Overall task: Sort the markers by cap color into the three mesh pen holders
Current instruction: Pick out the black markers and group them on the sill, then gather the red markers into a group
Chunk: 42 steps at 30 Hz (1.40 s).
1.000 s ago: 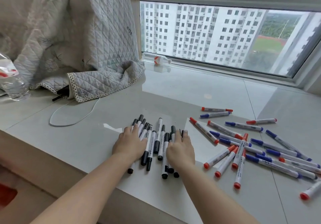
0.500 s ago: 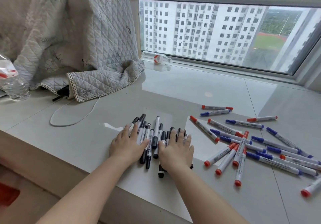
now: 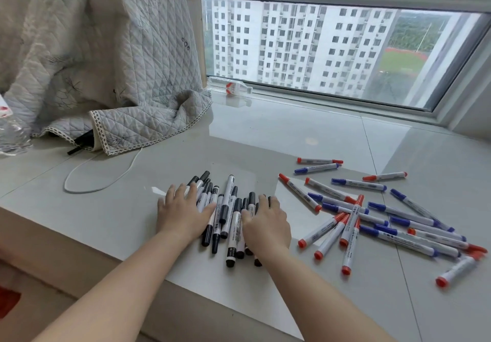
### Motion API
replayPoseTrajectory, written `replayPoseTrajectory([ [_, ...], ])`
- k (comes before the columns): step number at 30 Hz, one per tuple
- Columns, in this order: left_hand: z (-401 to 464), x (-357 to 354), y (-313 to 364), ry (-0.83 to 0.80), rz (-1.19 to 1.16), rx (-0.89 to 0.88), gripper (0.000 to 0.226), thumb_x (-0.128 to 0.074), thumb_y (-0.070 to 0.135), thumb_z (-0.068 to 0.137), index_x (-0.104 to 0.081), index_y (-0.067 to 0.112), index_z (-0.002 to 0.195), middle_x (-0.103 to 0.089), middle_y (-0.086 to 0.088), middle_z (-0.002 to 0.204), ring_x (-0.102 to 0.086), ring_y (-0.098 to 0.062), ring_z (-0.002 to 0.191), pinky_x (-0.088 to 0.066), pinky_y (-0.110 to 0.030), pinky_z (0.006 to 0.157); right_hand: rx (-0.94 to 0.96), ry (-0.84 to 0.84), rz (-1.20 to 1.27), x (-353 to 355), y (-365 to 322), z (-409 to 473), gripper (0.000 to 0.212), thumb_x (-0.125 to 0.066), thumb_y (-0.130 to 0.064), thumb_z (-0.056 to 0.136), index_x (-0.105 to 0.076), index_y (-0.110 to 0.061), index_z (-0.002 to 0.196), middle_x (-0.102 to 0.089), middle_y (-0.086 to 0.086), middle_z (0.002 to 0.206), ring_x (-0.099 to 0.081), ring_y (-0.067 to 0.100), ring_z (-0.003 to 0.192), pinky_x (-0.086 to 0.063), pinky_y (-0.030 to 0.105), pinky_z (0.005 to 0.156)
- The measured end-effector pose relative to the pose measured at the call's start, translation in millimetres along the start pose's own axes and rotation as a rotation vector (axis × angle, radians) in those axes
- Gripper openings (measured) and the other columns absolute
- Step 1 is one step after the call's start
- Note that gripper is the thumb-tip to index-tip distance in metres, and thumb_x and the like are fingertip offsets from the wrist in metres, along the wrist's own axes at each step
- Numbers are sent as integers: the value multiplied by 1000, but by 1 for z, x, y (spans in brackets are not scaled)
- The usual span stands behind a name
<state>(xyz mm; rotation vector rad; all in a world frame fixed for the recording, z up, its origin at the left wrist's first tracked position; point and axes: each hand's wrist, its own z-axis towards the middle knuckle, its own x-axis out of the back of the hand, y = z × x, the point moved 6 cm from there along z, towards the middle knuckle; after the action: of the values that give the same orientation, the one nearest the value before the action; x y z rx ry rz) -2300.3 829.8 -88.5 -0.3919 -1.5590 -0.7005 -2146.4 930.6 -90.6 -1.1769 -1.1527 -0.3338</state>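
On the pale tiled sill [image 3: 265,134] under the window [image 3: 332,49], I see both of my hands flat on the black-capped markers [image 3: 229,209], which lie bunched near the front edge. My left hand [image 3: 183,213] rests on the bundle's nine o'clock side, fingers fairly straight and spread over the barrels. My right hand [image 3: 267,224] covers the three o'clock side; its fingers bend a little over the markers, but I cannot see the fingertips well enough to say they pinch anything. Both palms hide a good part of the bundle, so I cannot count it.

At three o'clock from the hands lies a loose scatter of red-capped markers [image 3: 333,232] and blue-capped markers [image 3: 357,184], crossing one another; the farthest ones run close to the right frame edge. I can make out no mesh holder anywhere.

At ten o'clock a quilted grey blanket [image 3: 111,70] is heaped, with a dark object [image 3: 82,142] poking out from under its hem, too covered to identify. A white cable [image 3: 103,179] loops just in front of it. A clear plastic bottle [image 3: 10,132] is cut off at the left edge, and another bottle [image 3: 233,88] lies by the window frame.
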Motion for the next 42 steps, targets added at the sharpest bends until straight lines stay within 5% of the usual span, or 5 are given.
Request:
replayPoseTrajectory([
  [10,-18,22,121,224,-182,-341,40,-42,17,92,-46,18,132,-44,0,138,-29,-21,131,-17,-34,111,241,325,-48,94,71,-8,23,-51,-24,87,-59,-19,108,-63,-2,96,-48,14,91,-38,26,77],
  [20,-65,-29,222,-136,-239,-506,41,-48,39,91,-48,23,129,-56,1,124,-49,-16,114,-44,-33,94,47,278,-51,119,161,-6,24,-47,-32,90,-62,-24,107,-55,-1,108,-51,17,101,-38,25,69],
  [26,-71,-55,236,-199,-51,-464,49,-48,39,90,-41,16,133,-42,-6,132,-41,-22,121,-39,-35,101,27,200,-25,114,179,-16,25,-51,-34,86,-56,-24,108,-55,0,109,-51,19,104,-40,28,74],
  [34,-70,-57,237,-181,-22,-371,28,-35,11,91,-44,9,117,-58,-14,115,-56,-33,102,-43,-37,81,-189,60,-98,121,200,-23,27,-57,-34,80,-52,-15,98,-62,4,101,-53,20,81,-37,27,63],
  [42,-63,-53,245,-147,-322,-221,23,-39,33,96,-50,13,100,-60,-11,96,-53,-25,79,-42,-33,67,-263,161,232,158,227,-29,19,-40,-25,93,-46,-11,104,-56,4,90,-51,18,74,-36,30,56],
])
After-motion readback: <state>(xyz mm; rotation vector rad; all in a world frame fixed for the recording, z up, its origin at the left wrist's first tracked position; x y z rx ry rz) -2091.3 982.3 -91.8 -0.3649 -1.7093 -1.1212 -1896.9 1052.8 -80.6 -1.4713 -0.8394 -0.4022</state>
